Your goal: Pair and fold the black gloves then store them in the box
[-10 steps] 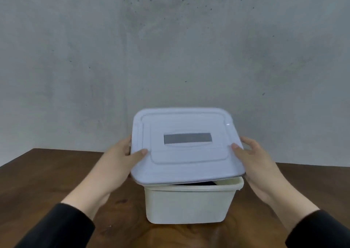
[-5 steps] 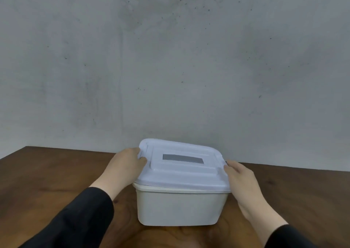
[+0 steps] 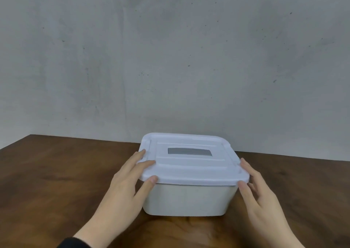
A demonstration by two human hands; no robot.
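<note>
A white plastic box (image 3: 189, 198) stands on the wooden table, a little right of centre. Its pale lid (image 3: 191, 169), with a grey rectangular label on top, lies flat over the box and covers the opening. My left hand (image 3: 125, 187) grips the lid's left edge, fingers on top and thumb under the front left corner. My right hand (image 3: 255, 191) holds the lid's right edge, thumb at the front right corner. No black gloves show; the lid hides the inside of the box.
The dark brown wooden table (image 3: 56, 172) stretches left and right of the box. A bare grey concrete wall (image 3: 170, 58) rises right behind the table's far edge. A black sleeve (image 3: 72, 243) shows at the bottom left.
The lid, held tilted above the box a second ago with something dark visible inside, has come down and now sits flat on the rim. Both hands slid to its front corners.
</note>
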